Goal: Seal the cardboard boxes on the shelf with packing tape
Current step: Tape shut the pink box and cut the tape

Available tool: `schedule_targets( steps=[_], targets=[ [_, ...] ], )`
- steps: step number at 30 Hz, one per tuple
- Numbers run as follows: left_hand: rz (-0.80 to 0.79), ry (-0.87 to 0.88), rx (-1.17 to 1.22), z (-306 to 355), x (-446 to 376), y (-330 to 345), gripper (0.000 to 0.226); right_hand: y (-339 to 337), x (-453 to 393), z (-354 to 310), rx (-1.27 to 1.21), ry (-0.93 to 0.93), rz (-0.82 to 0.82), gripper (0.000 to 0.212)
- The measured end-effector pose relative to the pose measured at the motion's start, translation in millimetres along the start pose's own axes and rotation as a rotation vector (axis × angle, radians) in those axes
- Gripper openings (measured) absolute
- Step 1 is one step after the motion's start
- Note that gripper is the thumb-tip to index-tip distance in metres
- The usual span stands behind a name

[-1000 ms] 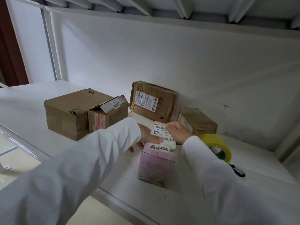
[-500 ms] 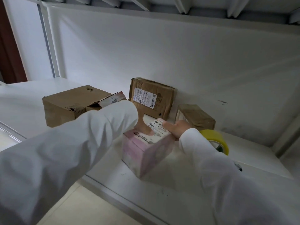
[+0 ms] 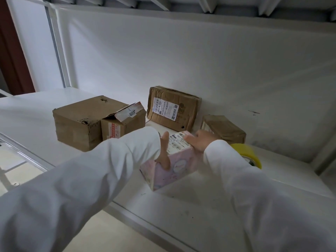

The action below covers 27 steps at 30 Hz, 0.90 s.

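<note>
A small pink box [image 3: 174, 166] with a white shipping label on top lies on the white shelf [image 3: 209, 200], turned corner-on toward me. My left hand [image 3: 164, 151] grips its left side, thumb up by the label and fingers down the pink face. My right hand [image 3: 199, 141] holds the box's far right end, fingers curled over the label edge. A yellow roll of packing tape [image 3: 249, 153] stands just right of my right sleeve, partly hidden by it.
A large brown box [image 3: 80, 122] and a smaller one with a lifted flap [image 3: 125, 122] stand to the left. A labelled brown box [image 3: 172, 108] leans on the back wall. A taped brown box [image 3: 223, 128] sits behind my right hand. The shelf's front lip [image 3: 145, 222] runs diagonally below.
The pink box has been laid down and swung so a corner faces me. Both hands stayed on it, the left sliding down its side.
</note>
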<state>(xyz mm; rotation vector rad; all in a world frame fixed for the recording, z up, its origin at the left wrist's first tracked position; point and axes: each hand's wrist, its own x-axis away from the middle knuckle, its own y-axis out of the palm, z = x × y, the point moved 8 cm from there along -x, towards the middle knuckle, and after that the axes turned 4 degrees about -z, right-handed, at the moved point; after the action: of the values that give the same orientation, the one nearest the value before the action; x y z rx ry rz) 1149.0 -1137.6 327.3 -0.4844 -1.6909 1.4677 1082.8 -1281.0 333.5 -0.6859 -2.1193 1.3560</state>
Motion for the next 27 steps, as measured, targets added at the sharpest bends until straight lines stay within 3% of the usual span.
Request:
schedule_targets(
  steps=[4,9,13,17,22,25,27],
  targets=[
    [0.042,0.040,-0.058,-3,-5,-2,0.112,15,3,-20,-0.016,-0.181,-0.032,0.065],
    [0.027,0.067,-0.155,-5,-10,-5,0.117,14,5,-11,0.037,-0.152,0.002,0.059],
    [0.052,-0.001,-0.193,-14,-11,-15,0.126,-14,7,-14,0.267,-0.099,0.065,0.061],
    [0.028,0.028,-0.045,-20,-18,-11,0.122,-12,13,-18,0.059,-0.251,0.070,0.058],
    [0.059,0.045,-0.048,-21,-24,-8,0.120,12,8,-18,0.000,-0.331,0.028,0.055],
    [0.083,0.051,-0.028,-21,-23,-9,0.120,11,9,-18,0.014,-0.329,0.006,0.062],
    [0.101,0.066,0.007,-20,-21,-8,0.123,14,11,-17,0.043,-0.314,-0.037,0.084]
  ],
)
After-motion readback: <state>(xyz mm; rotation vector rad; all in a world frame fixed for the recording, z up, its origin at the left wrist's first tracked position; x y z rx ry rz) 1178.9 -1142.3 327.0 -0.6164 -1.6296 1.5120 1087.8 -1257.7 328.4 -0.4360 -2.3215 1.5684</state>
